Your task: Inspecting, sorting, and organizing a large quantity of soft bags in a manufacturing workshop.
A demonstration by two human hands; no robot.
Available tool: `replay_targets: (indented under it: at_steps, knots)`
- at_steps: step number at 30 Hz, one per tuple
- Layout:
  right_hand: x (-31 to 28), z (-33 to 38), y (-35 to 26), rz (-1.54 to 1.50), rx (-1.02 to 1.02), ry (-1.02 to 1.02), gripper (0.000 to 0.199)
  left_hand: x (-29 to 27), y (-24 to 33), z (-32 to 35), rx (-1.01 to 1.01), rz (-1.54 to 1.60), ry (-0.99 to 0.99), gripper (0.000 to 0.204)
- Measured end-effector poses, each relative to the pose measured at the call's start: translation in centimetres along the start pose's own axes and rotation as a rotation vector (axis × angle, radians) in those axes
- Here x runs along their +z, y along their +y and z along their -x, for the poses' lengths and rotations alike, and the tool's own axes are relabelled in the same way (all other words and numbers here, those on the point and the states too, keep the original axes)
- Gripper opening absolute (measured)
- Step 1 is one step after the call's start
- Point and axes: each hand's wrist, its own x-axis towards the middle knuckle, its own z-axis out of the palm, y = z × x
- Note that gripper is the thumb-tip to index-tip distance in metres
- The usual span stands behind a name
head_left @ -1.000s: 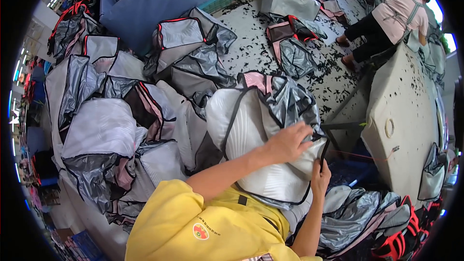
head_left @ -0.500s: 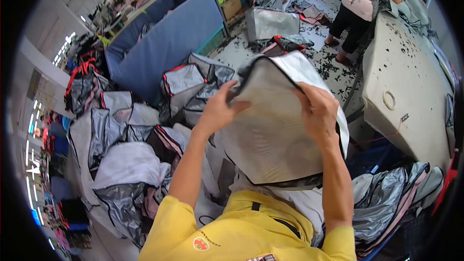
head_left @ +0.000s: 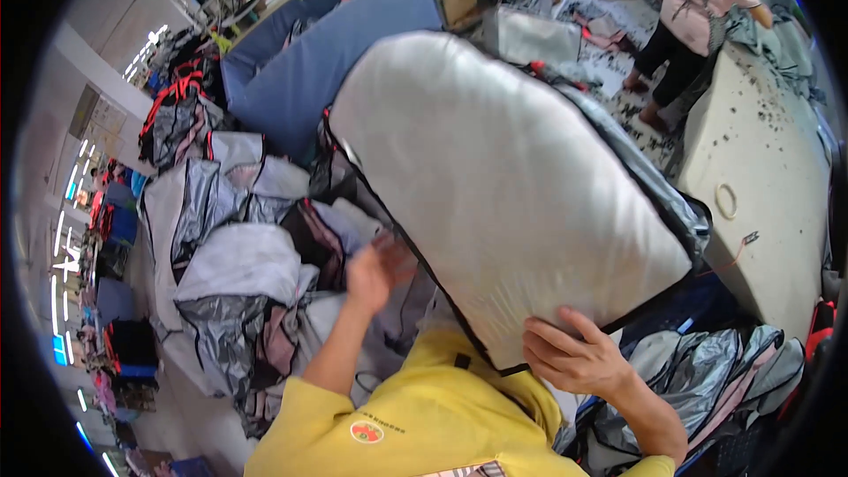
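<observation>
A large silver insulated bag (head_left: 495,177) with black edging fills the middle, tilted, its rounded end far left and its squarer end near my waist. My right hand (head_left: 583,358) holds it near the lower edge, with fingers spread over the silver face; the thumb's place is hard to make out. My left hand (head_left: 380,274) is beside the bag's left edge, smeared by motion, and seems apart from it. The bag's underside is hidden.
A heap of silver and grey bags (head_left: 238,265) lies at left, and more folded ones (head_left: 698,380) at lower right. Behind stands a blue fabric bin (head_left: 300,62). A pale table (head_left: 751,185) with a tape ring is at right, near a person in pink (head_left: 707,0).
The bag has swung round so its long silver face shows. My right hand has slid down to its near edge. My left hand has come off the bag and dropped lower.
</observation>
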Motion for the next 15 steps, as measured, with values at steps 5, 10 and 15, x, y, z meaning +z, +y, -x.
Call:
replay_targets:
  at_steps: [5, 10, 15]
  knots:
    - [2.2, 2.3, -0.2, -0.198, -0.005, -0.077, 0.015, -5.0, -4.6, -4.6, -0.147, 0.028, 0.081, 0.062]
    - [2.8, 5.7, 1.6, -0.100, 0.374, -0.155, 0.024, -3.1, -5.9, -6.3, -0.057, 0.134, 0.112, 0.056]
    - [8.9, 13.4, -2.9, -0.127, 1.116, 0.131, 0.041, 5.7, -7.2, -3.6, 0.240, -0.115, 0.153, 0.047]
